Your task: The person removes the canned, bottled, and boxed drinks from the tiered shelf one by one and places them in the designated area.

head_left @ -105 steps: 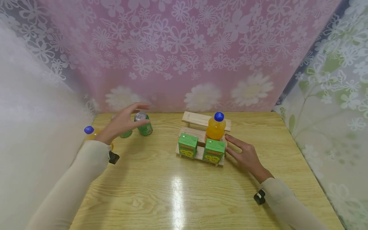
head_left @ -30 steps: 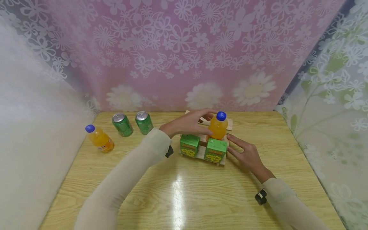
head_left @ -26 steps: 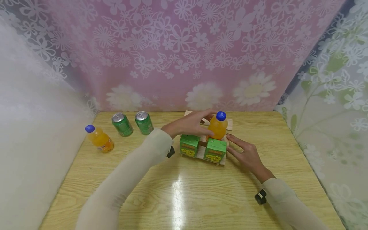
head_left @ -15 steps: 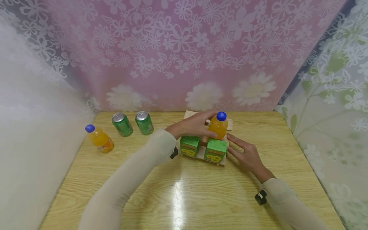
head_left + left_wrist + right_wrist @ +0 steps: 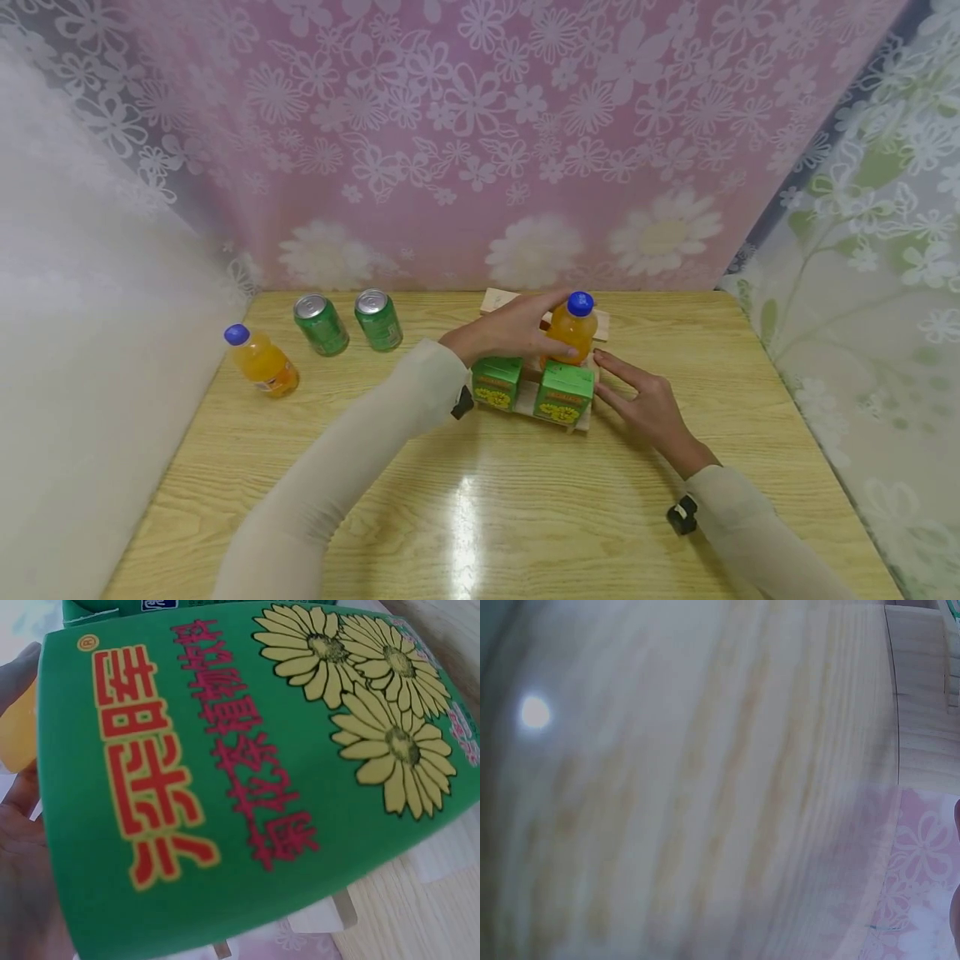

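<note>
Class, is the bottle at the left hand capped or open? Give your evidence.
Capped: in the head view, the blue cap sits on top of the orange bottle at the left hand.

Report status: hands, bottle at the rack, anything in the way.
Left grip around blue-capped orange drink bottle at wooden tiered rack. Right grip at rack's right end. Chrysanthemum tea carton in front, hiding bottle's base.

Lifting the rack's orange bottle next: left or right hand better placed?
Left, I'd say: the left hand is curled round the orange bottle. The right hand is lower, at the right end of the wooden rack, perhaps steadying it.
</note>
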`<state>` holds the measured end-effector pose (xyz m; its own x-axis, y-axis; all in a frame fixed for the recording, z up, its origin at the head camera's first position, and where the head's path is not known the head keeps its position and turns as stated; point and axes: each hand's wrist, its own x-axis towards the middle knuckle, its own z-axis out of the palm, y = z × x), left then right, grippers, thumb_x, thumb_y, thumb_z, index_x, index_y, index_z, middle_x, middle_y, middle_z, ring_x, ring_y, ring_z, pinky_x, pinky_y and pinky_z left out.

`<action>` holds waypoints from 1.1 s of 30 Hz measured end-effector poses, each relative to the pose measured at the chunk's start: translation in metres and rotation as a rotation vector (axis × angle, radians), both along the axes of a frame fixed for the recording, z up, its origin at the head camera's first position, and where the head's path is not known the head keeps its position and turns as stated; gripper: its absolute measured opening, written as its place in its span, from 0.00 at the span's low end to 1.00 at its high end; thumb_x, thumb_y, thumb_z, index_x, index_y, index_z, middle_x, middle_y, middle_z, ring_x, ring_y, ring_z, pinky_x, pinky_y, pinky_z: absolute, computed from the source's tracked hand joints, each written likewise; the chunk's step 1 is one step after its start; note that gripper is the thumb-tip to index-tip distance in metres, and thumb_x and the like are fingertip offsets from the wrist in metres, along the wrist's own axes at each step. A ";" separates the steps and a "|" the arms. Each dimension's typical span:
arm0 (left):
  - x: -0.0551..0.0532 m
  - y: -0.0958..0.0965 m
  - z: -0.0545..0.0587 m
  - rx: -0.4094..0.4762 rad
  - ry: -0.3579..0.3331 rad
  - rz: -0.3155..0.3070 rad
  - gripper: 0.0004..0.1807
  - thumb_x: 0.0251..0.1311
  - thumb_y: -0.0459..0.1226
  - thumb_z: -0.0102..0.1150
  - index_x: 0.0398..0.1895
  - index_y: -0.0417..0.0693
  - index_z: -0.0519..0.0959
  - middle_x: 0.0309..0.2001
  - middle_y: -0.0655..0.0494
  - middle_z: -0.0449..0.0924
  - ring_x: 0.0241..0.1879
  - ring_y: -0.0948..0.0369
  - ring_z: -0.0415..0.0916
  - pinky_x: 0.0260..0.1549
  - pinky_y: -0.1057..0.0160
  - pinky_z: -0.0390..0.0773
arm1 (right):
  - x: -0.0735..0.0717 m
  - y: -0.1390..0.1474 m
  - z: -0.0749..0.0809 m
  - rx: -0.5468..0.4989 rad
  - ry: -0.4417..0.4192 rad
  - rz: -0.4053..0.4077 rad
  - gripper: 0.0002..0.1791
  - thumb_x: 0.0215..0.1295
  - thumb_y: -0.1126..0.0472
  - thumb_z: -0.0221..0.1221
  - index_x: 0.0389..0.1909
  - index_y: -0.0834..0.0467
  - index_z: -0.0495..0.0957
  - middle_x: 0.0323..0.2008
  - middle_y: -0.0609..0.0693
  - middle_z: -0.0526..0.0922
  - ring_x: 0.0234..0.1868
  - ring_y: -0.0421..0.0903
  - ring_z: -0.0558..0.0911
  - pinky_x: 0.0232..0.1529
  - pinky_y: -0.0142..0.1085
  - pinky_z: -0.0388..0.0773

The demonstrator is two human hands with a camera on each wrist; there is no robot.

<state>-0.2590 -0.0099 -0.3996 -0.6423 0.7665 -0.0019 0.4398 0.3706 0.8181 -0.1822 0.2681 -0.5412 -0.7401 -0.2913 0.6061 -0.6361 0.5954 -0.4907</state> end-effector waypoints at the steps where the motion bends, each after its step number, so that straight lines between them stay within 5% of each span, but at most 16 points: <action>1: 0.000 0.000 0.000 0.008 0.007 0.000 0.50 0.69 0.46 0.76 0.88 0.62 0.58 0.77 0.55 0.73 0.74 0.57 0.74 0.71 0.56 0.80 | 0.000 0.000 0.000 0.000 0.000 0.000 0.35 0.53 0.76 0.78 0.66 0.64 0.85 0.62 0.61 0.88 0.63 0.41 0.82 0.64 0.14 0.70; 10: 0.000 -0.004 0.000 0.022 0.029 0.003 0.46 0.69 0.46 0.76 0.86 0.61 0.62 0.72 0.57 0.77 0.74 0.59 0.73 0.70 0.58 0.81 | 0.000 0.000 -0.001 0.007 -0.002 -0.002 0.35 0.53 0.76 0.78 0.66 0.64 0.84 0.62 0.61 0.88 0.62 0.42 0.83 0.63 0.14 0.70; 19: -0.002 -0.015 0.011 -0.001 -0.026 0.069 0.51 0.68 0.51 0.76 0.88 0.68 0.55 0.74 0.55 0.75 0.69 0.50 0.81 0.63 0.53 0.87 | 0.001 0.000 0.000 0.008 -0.012 -0.011 0.35 0.54 0.75 0.78 0.66 0.63 0.85 0.62 0.61 0.88 0.63 0.39 0.81 0.63 0.13 0.69; 33: -0.012 -0.040 0.027 0.117 -0.016 0.102 0.45 0.69 0.48 0.76 0.85 0.62 0.62 0.71 0.54 0.76 0.70 0.51 0.76 0.64 0.53 0.85 | 0.000 0.000 -0.001 0.000 0.002 -0.009 0.35 0.54 0.75 0.78 0.66 0.63 0.85 0.63 0.60 0.88 0.64 0.34 0.80 0.63 0.13 0.70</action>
<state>-0.2706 -0.0503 -0.3726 -0.7175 0.6928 0.0727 0.3911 0.3143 0.8650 -0.1822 0.2684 -0.5418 -0.7416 -0.2844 0.6076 -0.6316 0.6012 -0.4895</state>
